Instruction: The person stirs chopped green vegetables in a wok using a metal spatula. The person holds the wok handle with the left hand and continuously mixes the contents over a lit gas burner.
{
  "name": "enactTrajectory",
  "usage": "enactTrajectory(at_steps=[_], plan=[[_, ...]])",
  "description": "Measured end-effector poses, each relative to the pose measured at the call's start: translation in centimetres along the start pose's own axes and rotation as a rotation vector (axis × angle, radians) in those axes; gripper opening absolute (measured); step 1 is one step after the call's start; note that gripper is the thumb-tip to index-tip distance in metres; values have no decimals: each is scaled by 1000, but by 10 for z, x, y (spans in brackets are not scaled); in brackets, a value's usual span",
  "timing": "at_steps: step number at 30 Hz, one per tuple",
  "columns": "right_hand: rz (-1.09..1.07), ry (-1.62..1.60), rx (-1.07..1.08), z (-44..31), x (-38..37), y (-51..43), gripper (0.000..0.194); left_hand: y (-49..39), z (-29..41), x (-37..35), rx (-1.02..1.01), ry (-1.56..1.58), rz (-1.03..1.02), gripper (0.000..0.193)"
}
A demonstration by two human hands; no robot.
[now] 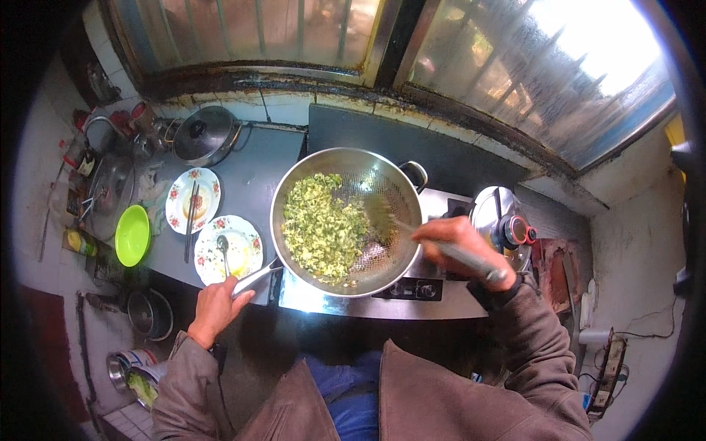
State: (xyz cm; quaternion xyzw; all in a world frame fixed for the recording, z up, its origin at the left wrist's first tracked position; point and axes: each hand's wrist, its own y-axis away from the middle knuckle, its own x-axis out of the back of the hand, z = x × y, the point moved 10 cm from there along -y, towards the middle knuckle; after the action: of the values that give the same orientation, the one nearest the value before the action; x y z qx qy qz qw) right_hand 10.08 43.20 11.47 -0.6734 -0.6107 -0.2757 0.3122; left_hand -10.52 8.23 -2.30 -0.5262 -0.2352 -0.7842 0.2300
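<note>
A large metal wok (346, 292) stands on a stainless gas stove (325, 307). Chopped green and pale yellow food (322, 229) fills its left side; bare textured metal shows on the right. My left hand (217, 310) grips the wok's metal handle (256, 279) from the lower left. In my right hand (469, 248) is a metal-handled utensil (460, 254), whose far end is blurred inside the wok. Left of the wok lie two floral plates, one with a spoon (223, 248) and yellow residue, the other with dark chopsticks (191, 220) across it.
A lidded pan (204, 135) sits at the back left, near a green bowl (132, 236) at the counter's left. A pressure cooker (499, 212) stands right of the wok, beside a reddish board (554, 273) with a cleaver. Windows (540, 77) rise behind the stove.
</note>
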Motion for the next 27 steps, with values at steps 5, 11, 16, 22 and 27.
enactTrajectory(at_steps=[5,11,16,22,27], plan=[[61,-176,-458,37,-6,28,25,0,0,1,7,-4,10,46],[535,-900,-531,82,-103,0,32,-1,2,2,3,-3,19,43],[802,-1072,-650,145,-77,14,43,0,1,2,18,10,22,42],[472,-721,-655,102,-11,40,46,1,3,4,13,16,23,43],[353,-318,-424,45,-49,29,34,0,1,2,31,0,-1,42]])
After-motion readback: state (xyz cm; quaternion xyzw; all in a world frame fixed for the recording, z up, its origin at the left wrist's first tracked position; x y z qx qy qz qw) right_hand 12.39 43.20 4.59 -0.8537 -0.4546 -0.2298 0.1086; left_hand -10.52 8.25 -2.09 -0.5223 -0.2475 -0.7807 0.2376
